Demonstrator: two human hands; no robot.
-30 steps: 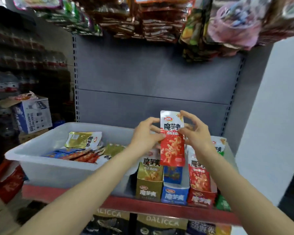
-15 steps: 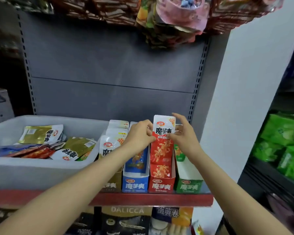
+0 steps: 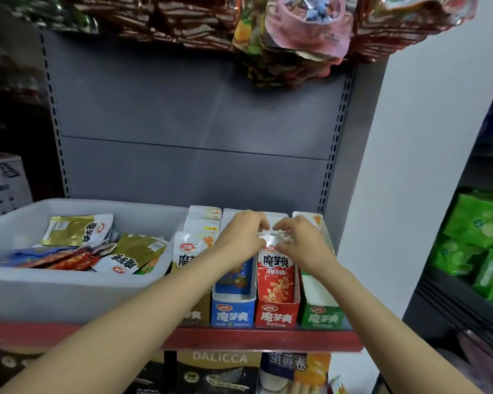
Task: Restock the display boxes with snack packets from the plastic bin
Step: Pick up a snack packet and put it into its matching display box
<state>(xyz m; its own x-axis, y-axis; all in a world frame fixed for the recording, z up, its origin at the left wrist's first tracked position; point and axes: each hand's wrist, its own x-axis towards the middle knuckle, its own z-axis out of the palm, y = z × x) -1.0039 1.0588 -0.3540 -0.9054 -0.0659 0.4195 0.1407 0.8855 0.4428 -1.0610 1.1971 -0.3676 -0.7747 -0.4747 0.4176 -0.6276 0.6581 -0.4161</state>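
A red snack packet (image 3: 276,275) stands upright inside the red display box (image 3: 276,315) on the shelf. My left hand (image 3: 241,237) and my right hand (image 3: 302,243) both pinch its white top edge with curled fingers. To the left stand the blue display box (image 3: 231,315) and a gold display box (image 3: 192,314) full of packets; on the right is the green display box (image 3: 322,317). The white plastic bin (image 3: 69,294) at left holds several gold, red and blue packets (image 3: 77,228).
The red shelf edge (image 3: 239,339) runs below the boxes. Bagged snacks (image 3: 296,38) hang overhead. Green packets (image 3: 478,243) fill a dark rack at right. Cartons marked DALICCA (image 3: 219,358) sit on the shelf below. A cardboard box (image 3: 3,180) is at far left.
Both hands have lowered the red packet from above the boxes down into the red display box. The view has shifted right, toward the boxes.
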